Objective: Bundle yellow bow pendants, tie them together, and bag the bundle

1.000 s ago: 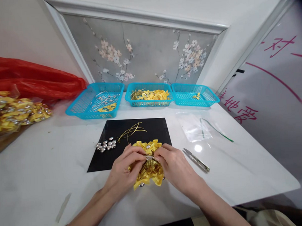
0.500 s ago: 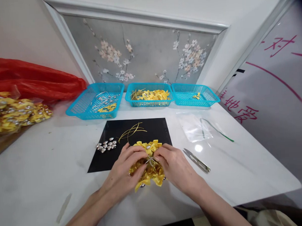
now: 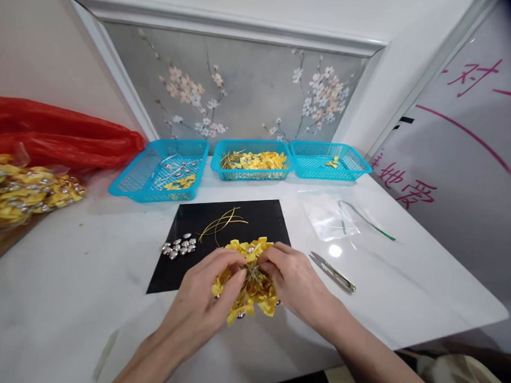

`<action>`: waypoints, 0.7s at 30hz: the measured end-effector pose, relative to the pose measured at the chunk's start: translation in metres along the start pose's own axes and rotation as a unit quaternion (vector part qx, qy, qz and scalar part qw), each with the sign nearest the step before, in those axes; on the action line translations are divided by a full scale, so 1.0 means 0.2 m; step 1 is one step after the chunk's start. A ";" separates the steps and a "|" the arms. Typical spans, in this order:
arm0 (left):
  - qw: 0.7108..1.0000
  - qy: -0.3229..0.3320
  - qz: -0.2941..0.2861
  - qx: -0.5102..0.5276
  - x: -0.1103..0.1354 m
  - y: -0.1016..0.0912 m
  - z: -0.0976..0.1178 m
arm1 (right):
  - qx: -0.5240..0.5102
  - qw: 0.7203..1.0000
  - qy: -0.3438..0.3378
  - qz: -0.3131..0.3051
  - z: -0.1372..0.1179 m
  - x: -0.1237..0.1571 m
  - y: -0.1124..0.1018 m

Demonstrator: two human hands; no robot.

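Note:
A ring-like bunch of yellow ribbon flowers (image 3: 264, 297) with silver beads lies upside down near the table's front, its gathered stems (image 3: 254, 272) facing up. My left hand (image 3: 215, 286) pinches at the left side of these stems, thumb against fingers. From the right, my right hand (image 3: 295, 277) pinches at the stems too, its fingertips close to the left ones. What exactly sits between the fingertips is too small to make out. Several silver beads (image 3: 179, 247) and gold wires (image 3: 223, 222) rest on a black mat (image 3: 189, 217) beyond my hands.
Thread snips (image 3: 333, 271) lie right of my right hand. Behind them are a clear plastic bag (image 3: 328, 216) and a green tie (image 3: 369, 223). Three blue baskets (image 3: 128, 183) line the wall. Bagged yellow flowers (image 3: 26, 187) and red fabric (image 3: 53, 132) occupy the left.
My left hand has shifted slightly left and its fingers have curled closer together. The right hand stays nearly in place. The stems look more spread and darker in the middle.

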State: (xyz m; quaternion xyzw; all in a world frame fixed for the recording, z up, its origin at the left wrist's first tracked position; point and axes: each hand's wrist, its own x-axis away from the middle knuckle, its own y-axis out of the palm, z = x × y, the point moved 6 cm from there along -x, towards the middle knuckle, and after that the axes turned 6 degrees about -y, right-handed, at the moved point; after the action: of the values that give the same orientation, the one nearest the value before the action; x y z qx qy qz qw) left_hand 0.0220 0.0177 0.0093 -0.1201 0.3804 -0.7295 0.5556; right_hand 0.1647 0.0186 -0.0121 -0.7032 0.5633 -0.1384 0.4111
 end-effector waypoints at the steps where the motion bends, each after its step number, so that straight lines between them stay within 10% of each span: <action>1: 1.000 0.001 0.001 -0.020 0.00 0.01 0.00 | 0.001 1.000 -0.001 -0.001 0.00 0.00 0.00; 21: 0.978 0.095 0.025 -0.186 -0.05 0.09 -0.01 | -0.002 1.000 0.000 -0.004 -0.01 0.00 0.01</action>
State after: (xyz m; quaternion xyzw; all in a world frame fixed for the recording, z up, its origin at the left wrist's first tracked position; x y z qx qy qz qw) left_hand 0.0373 0.0263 -0.0022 -0.1419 0.5633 -0.6397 0.5034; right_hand 0.1623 0.0172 -0.0129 -0.7063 0.5611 -0.1386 0.4089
